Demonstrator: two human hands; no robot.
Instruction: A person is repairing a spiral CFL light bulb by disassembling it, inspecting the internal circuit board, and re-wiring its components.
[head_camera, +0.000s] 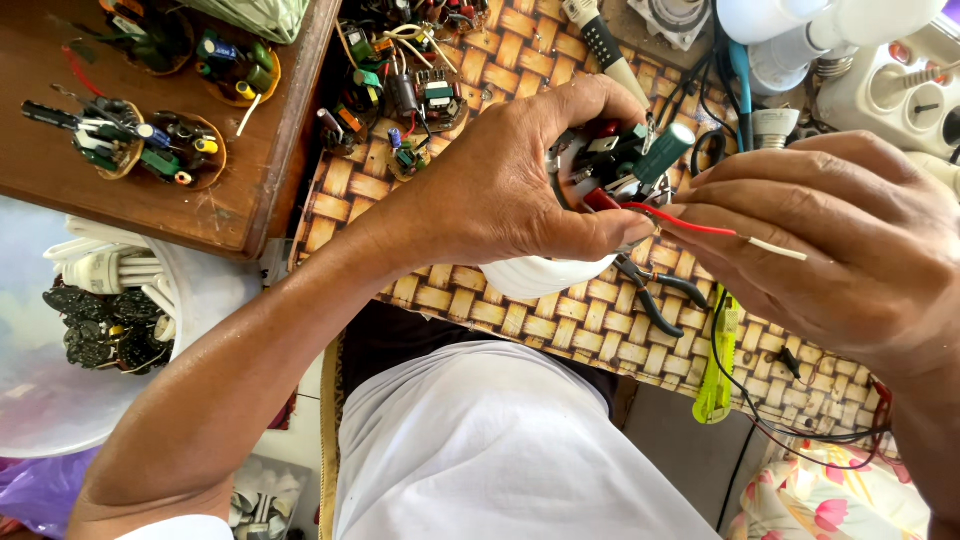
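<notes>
We cradle the white lamp base (540, 275) in our left hand (500, 190) over the woven mat (500, 50); our right hand (840, 230) pinches its red wire (690, 226); it looks light and fragile, best held by the shell; left of the mat, a wooden tray (250, 215) holds circuit boards (150, 145).
</notes>
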